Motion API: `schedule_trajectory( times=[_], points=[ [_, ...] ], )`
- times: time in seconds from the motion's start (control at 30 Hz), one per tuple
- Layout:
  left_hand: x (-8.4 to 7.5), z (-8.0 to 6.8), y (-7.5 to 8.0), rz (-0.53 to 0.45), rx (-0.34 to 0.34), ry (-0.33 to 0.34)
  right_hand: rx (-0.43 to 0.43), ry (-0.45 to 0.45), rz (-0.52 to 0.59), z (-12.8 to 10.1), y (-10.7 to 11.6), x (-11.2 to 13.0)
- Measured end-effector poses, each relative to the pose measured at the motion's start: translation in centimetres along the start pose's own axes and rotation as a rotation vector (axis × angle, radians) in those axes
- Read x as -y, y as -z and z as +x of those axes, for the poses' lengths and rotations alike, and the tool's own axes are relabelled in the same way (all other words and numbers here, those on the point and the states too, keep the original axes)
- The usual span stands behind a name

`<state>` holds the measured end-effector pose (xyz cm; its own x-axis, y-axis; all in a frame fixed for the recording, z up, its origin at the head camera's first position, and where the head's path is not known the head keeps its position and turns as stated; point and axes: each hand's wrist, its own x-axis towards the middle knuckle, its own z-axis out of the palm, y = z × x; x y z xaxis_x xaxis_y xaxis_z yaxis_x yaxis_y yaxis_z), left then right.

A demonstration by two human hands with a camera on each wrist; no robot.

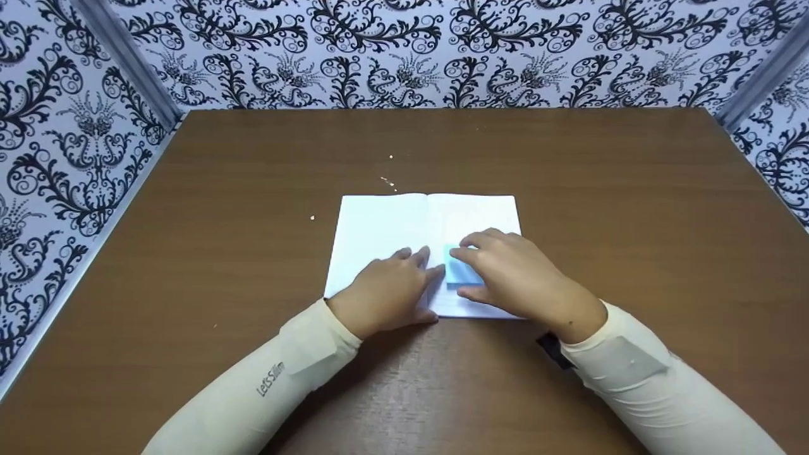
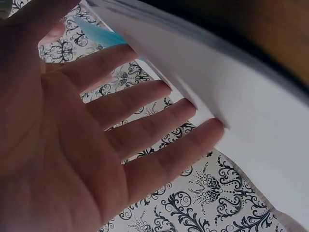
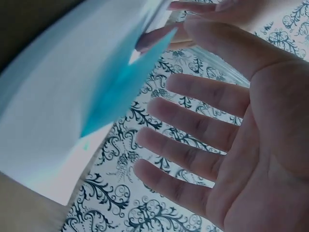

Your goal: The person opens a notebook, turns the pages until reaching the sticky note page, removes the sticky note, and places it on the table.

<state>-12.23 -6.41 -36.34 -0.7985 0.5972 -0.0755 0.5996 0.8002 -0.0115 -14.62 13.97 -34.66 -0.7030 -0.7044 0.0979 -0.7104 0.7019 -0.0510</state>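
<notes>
An open white notebook lies flat on the brown table. A small blue sticky note sits on its right page, close to the spine. My left hand rests flat on the left page, its straight fingers touching the paper. My right hand lies over the right page, index fingertip and thumb at the edges of the note. In the right wrist view the hand has straight, spread fingers, with the blue note against the page.
Black-and-white patterned walls enclose the table on the left, back and right. A few pale crumbs lie behind the notebook. A dark strap shows at the right wrist. Bare tabletop surrounds the notebook.
</notes>
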Motion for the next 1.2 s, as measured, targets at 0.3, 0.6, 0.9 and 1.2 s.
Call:
schedule_trajectory(
  times=[0.3, 0.6, 0.9, 1.2],
  points=[
    [0.1, 0.0, 0.3, 0.0, 0.012, 0.005, 0.084, -0.023, -0.008, 0.6, -0.3, 0.0],
    [0.2, 0.1, 0.1, 0.003, 0.023, 0.011, 0.054, -0.028, 0.026, 0.6, -0.3, -0.5],
    [0.2, 0.0, 0.1, -0.004, 0.015, 0.009, -0.041, -0.091, 0.068, 0.5, -0.4, -1.2],
    [0.1, 0.0, -0.1, -0.024, 0.0, 0.007, -0.092, -0.189, 0.07, 0.6, -0.4, -2.1]
  ],
)
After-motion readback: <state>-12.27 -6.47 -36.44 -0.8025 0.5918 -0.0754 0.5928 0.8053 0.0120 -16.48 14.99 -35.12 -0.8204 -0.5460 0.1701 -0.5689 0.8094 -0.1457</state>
